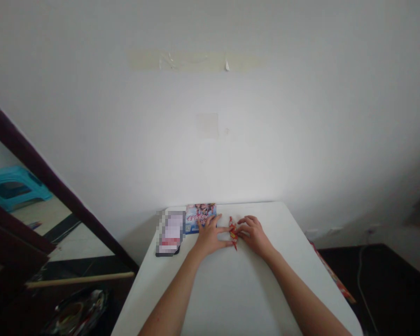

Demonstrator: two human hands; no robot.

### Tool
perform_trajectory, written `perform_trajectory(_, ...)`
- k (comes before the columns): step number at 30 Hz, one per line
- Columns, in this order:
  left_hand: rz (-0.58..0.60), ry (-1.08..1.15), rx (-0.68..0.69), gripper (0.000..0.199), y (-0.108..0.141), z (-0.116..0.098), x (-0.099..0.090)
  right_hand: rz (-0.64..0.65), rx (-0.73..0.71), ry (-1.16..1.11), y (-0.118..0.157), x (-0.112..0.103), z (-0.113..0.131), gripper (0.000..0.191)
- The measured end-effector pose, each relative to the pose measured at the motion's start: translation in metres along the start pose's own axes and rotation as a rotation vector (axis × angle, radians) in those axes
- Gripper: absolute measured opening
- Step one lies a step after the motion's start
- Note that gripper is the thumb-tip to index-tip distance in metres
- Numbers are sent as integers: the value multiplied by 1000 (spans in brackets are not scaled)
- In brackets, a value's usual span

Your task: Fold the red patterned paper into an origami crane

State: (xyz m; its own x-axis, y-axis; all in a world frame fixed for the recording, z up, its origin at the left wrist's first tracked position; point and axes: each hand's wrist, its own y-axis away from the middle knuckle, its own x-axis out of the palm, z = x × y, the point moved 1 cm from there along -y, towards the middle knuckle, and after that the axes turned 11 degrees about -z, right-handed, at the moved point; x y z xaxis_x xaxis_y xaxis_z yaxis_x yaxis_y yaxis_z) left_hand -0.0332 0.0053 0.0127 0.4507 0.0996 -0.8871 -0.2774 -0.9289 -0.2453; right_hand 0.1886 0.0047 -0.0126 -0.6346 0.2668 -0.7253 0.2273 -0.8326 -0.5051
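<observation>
On the white table (pixel 227 284) lies a narrow red and yellow piece (pixel 233 233) with pointed ends; it looks like folded paper, though its exact kind is unclear. From the left, my left hand (pixel 209 237) reaches over with fingers spread; its index finger and thumb touch the piece's left edge. The other left fingertips rest on a printed blue and pink sheet (pixel 192 223). My right hand (pixel 254 235) has bent fingers, and its fingertips grip the right side of the piece. What lies under those fingertips is partly hidden.
A phone (pixel 171 233), partly pixelated, lies at the table's left edge. Behind the table stands a white wall (pixel 283 116) with old tape marks. Left are a dark slanted frame (pixel 52 172), a blue stool (pixel 16 186) and a dark bag (pixel 79 312). A cable (pixel 360 275) hangs at right.
</observation>
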Motion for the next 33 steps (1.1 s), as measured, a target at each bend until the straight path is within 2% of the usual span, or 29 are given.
perform_trajectory(3,-46,22,26,55,-2,1,2,7,23,-6,-1,2,0,12)
perform_trajectory(8,-95,71,96,33,-3,1,2,-16,88,-29,-2,6,-3,12)
perform_trajectory(13,-126,80,112,32,-2,-4,5,-36,116,-26,-1,10,-7,12)
perform_trajectory(21,-136,101,106,17,-2,-10,11,-44,136,-36,-3,13,-11,10)
perform_trajectory(25,-174,131,123,12,-3,-9,13,-69,104,-46,-3,11,-9,11)
perform_trajectory(30,-220,155,148,13,-3,-9,14,-125,-16,-62,0,5,-5,19)
perform_trajectory(33,-226,154,171,13,-2,-12,13,-132,-50,-17,1,1,-3,15)
